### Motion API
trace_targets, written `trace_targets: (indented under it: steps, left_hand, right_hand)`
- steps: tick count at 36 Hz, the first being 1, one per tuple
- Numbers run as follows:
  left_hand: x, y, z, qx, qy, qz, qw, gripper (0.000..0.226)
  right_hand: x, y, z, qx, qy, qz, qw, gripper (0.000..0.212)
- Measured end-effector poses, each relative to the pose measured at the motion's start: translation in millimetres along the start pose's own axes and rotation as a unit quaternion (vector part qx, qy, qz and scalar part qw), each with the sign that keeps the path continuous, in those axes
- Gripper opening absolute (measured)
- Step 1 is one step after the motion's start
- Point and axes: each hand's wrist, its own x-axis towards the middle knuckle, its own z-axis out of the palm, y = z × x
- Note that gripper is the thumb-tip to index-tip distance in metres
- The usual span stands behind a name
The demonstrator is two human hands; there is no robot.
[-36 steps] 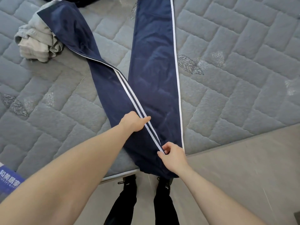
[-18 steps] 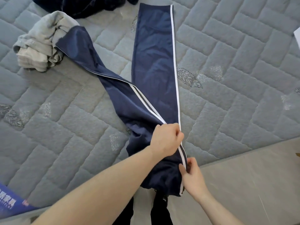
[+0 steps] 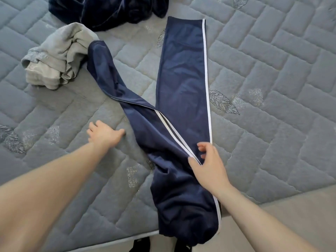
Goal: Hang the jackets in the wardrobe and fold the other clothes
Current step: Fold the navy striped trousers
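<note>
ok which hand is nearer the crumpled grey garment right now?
Left. The left hand lies open on the mattress below the grey garment, apart from it. The right hand is farther, across the navy track pants.

- Navy track pants [image 3: 181,84] with white side stripes lie on the mattress, one leg straight, the other twisted off to the left, waist overhanging the near edge.
- A crumpled grey garment [image 3: 56,57] touches that leg's cuff.
- A dark navy garment [image 3: 109,10] lies heaped beyond.
</note>
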Motion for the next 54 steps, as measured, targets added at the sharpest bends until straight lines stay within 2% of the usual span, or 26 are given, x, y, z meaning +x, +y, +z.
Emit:
trace_targets:
  steps: [2,4,7,10,12,13,15,17,19,21,23,26,28,31,33,35,40,44,46,48,49,50,52,54]
  left_hand:
    - [20,10,-5,0.06,-0.084,-0.054,0.993,0.139]
    - [33,22,-4,0.104,-0.138,-0.076,0.982,0.156]
    - [38,35,4,0.158,-0.164,-0.086,0.97,0.154]
    - [36,39,10,0.105,-0.146,-0.129,0.975,0.166]
    - [38,39,13,0.089,-0.145,-0.147,0.975,0.172]
    - [40,39,14,0.089,-0.149,-0.146,0.974,0.174]
    - [46,39,12,0.088,-0.16,-0.145,0.972,0.176]
    - [49,40,7,0.091,-0.172,-0.146,0.97,0.184]
    - [51,43,1,0.1,-0.199,-0.148,0.964,0.197]
    - [49,46,-3,0.105,-0.216,-0.152,0.959,0.203]
    - [48,48,-6,0.103,-0.221,-0.154,0.957,0.203]
    - [46,50,-8,0.097,-0.228,-0.153,0.957,0.201]
    - [46,52,-10,0.095,-0.237,-0.155,0.954,0.2]
    - [48,56,-13,0.1,-0.249,-0.162,0.95,0.199]
    - [50,58,-15,0.096,-0.249,-0.173,0.948,0.199]
    - [52,59,-14,0.095,-0.245,-0.179,0.948,0.2]
    - [53,60,-13,0.083,-0.254,-0.189,0.945,0.201]
    - [54,61,-10,0.071,-0.25,-0.195,0.946,0.202]
    - [54,62,-9,0.074,-0.253,-0.194,0.945,0.202]
    - [55,63,-9,0.077,-0.254,-0.196,0.944,0.202]
    - [54,63,-8,0.078,-0.254,-0.196,0.944,0.202]
    - [55,63,-8,0.077,-0.253,-0.196,0.944,0.202]
    - [55,62,-8,0.073,-0.251,-0.197,0.945,0.202]
    - [55,62,-8,0.074,-0.252,-0.197,0.945,0.203]
  right_hand:
    - [25,-24,9,-0.005,-0.019,-0.022,1.0,0.053]
    - [49,-45,20,-0.005,-0.032,-0.034,0.999,0.056]
    - [83,-70,38,0.011,-0.037,-0.003,0.999,0.06]
    - [108,-81,56,0.034,-0.056,0.048,0.997,0.058]
    - [117,-79,64,0.018,-0.066,0.055,0.996,0.044]
    - [119,-77,68,0.001,-0.064,0.049,0.997,0.03]
    - [123,-73,70,0.001,-0.032,0.028,0.999,0.004]
    - [125,-68,66,0.061,0.043,-0.001,0.997,0.01]
    - [125,-68,55,0.132,0.146,-0.012,0.98,0.013]
    - [129,-63,42,0.167,0.228,0.004,0.959,0.016]
    - [134,-54,30,0.157,0.258,0.047,0.952,0.012]
    - [142,-36,15,0.071,0.214,0.118,0.967,0.003]
    - [146,-31,13,0.029,0.178,0.13,0.975,0.006]
    - [152,-42,18,0.028,0.177,0.099,0.979,0.03]
    - [158,-53,20,-0.018,0.22,0.048,0.974,0.051]
    - [163,-69,20,-0.07,0.241,-0.016,0.968,0.058]
    - [189,-111,33,-0.108,0.113,-0.127,0.98,0.058]
    - [216,-134,51,-0.197,0.018,-0.178,0.964,0.058]
    - [229,-140,58,-0.232,-0.017,-0.186,0.955,0.047]
    - [239,-144,60,-0.244,-0.025,-0.192,0.95,0.022]
    - [244,-147,58,-0.223,-0.018,-0.187,0.956,0.009]
    - [248,-151,55,-0.176,-0.002,-0.171,0.97,0.008]
    - [257,-158,44,-0.029,0.05,-0.12,0.991,0.024]
    - [270,-166,27,0.092,0.12,-0.079,0.985,0.036]
